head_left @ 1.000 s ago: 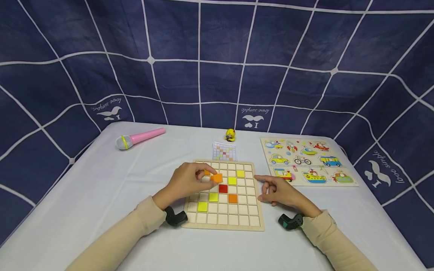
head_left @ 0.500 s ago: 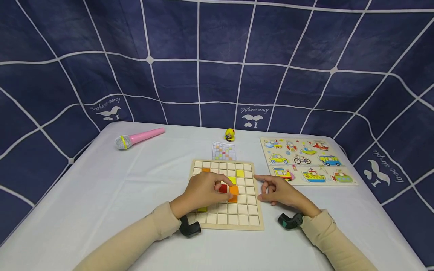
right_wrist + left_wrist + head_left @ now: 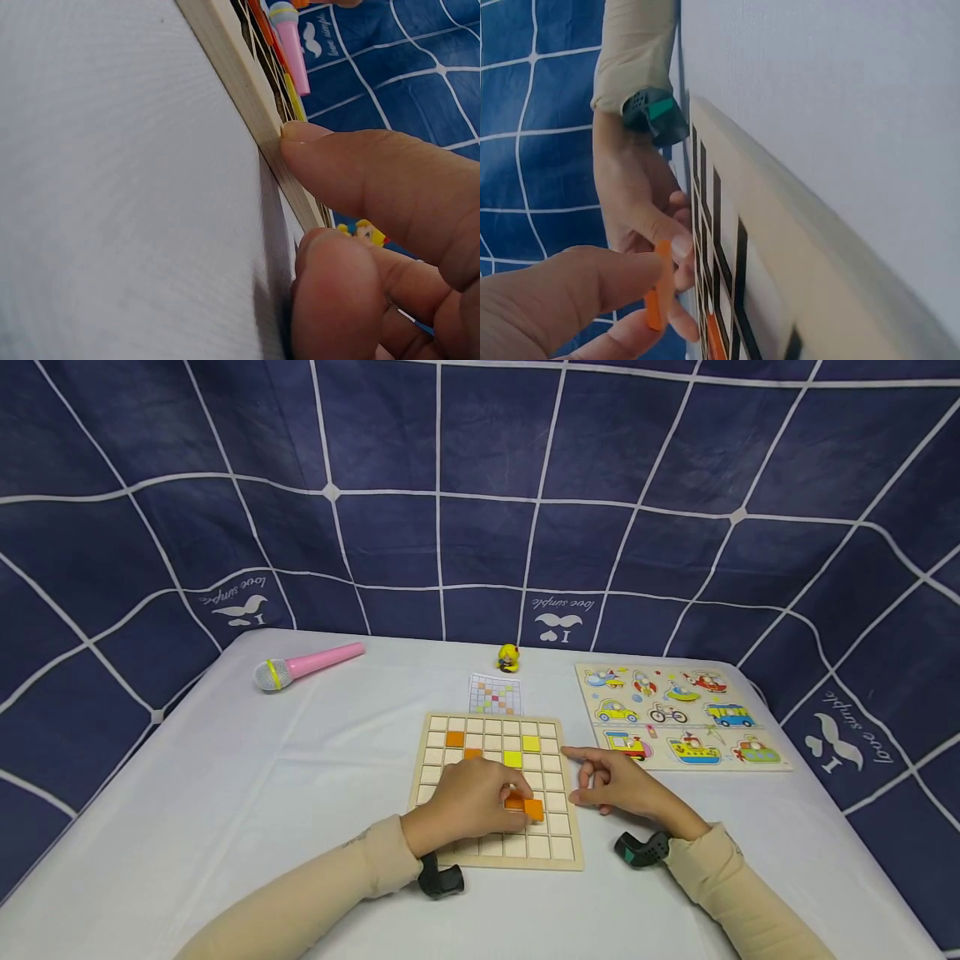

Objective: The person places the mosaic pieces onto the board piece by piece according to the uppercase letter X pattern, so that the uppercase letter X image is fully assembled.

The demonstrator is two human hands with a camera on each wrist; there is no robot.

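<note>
Thumb and index finger of my left hand [image 3: 476, 802] pinch a square orange tile [image 3: 534, 810] low over the wooden grid board [image 3: 487, 863]. It stands on edge between the fingertips in the left wrist view, above the squares. Set in the board beside it is another orange tile [image 3: 514, 801]. Further up lie an orange tile [image 3: 454, 739], a yellow tile [image 3: 531, 743] and a second yellow tile [image 3: 512, 759]. The left hand hides the red tile and part of the lower left squares. My right hand [image 3: 615, 781] touches the board's right edge with thumb and index finger.
A small printed grid card [image 3: 495, 695] lies behind the board, with a yellow-haired figurine [image 3: 508, 658] beyond it. The pink toy microphone [image 3: 311, 665] is at the back left. To the right lies a vehicle puzzle board [image 3: 682, 718]. Blue checked cloth [image 3: 480, 510] hangs behind the table.
My left hand has carried the orange tile from the board's upper left towards the lower right, past the orange tile set there. The right hand has stayed at the board's edge.
</note>
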